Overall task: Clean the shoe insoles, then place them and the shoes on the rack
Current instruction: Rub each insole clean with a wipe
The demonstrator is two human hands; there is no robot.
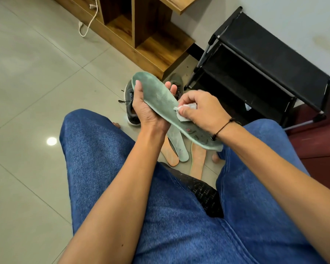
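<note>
Insole in hand: green insole held over the lap, toe end up and away, heel end low toward the right knee.
Left hand: left hand grips the insole from beneath, thumb curled over its left edge, fingertips showing past its right edge.
Shoes: grey shoes lie on the tiled floor behind the insole, largely covered by it.
Wipe: white wipe pressed on the insole's middle.
Right hand: right hand pinches the wipe, fingers bunched and curled round it.
Doing it well: judging by this, keep the left hand's support directly under the rubbed patch, stroke lengthwise toward the heel, and refold the wipe to a fresh face.
Floor insoles: another green insole and two orange-faced ones lie between the feet.
Rack: black rack stands at right, shelves bare where visible.
Hard to tell: heel markings are blurred; how much is already clean cannot be told.
</note>
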